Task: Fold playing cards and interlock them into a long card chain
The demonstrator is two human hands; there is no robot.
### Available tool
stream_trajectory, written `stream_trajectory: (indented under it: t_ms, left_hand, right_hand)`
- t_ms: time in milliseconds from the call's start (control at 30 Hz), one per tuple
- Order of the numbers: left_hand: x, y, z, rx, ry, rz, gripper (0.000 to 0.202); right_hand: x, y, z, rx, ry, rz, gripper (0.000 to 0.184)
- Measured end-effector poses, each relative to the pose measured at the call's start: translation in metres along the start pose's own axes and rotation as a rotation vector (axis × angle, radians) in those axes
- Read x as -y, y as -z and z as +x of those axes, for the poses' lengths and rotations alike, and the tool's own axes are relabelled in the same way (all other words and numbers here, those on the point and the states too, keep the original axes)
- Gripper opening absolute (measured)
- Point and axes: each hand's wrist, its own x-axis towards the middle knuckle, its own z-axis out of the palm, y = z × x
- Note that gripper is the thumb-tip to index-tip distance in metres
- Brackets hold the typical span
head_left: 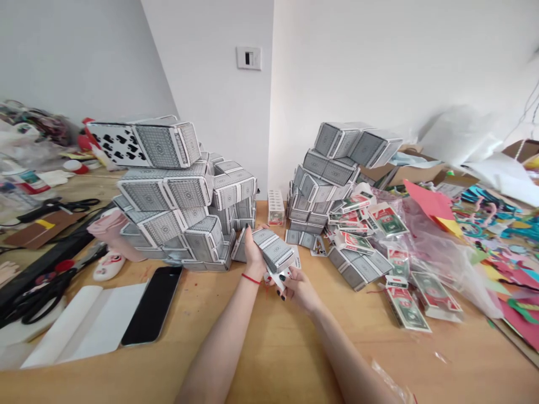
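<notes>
Near the middle of the table, my left hand (254,255) is closed around the side of a block of grey-backed playing cards (274,249). My right hand (297,285) pinches a white-faced playing card (278,279) at the block's near lower end. Whether that card is fixed to the block, I cannot tell. More grey-backed cards (303,239) lie on the table just beyond my hands. Left of them rises a tall stack of card-covered boxes (168,193), and to the right stands another such stack (322,174).
Several green-and-red card packs (406,306) lie at the right by crumpled clear plastic (455,247). A black phone (152,306) rests on white paper (96,320) at the left. Black-handled scissors (46,292) sit farther left. Coloured paper scraps (517,275) cover the far right.
</notes>
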Motion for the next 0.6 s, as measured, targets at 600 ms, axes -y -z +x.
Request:
stream_trajectory:
  t_ms: [600]
  left_hand:
    - [0.011,0.001,-0.009,-0.036,-0.031,0.167,0.051]
  right_hand:
    - [-0.005,0.004,-0.001,-0.019,0.049,0.025,0.020]
